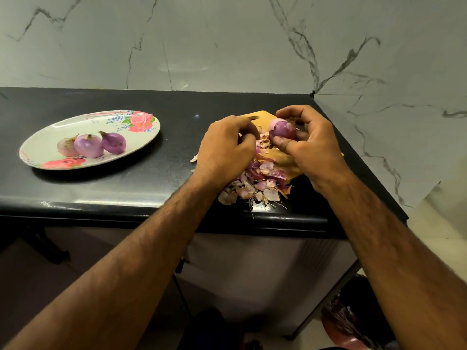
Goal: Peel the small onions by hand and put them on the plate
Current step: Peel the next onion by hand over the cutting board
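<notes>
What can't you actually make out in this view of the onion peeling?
Head view:
1. Whether the left hand pinches a peel: its own back hides the fingertips.
2. Most of the yellow cutting board: the hands and the peel pile cover it.
3. The far side of the onion in the right hand: curled fingers wrap it.

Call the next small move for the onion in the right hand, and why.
Probably the left hand pinches off the last skin. The onion, gripped by the right hand, looks mostly bare purple but shows a dry tuft at one end, so it seems not quite ready for the plate.
</notes>
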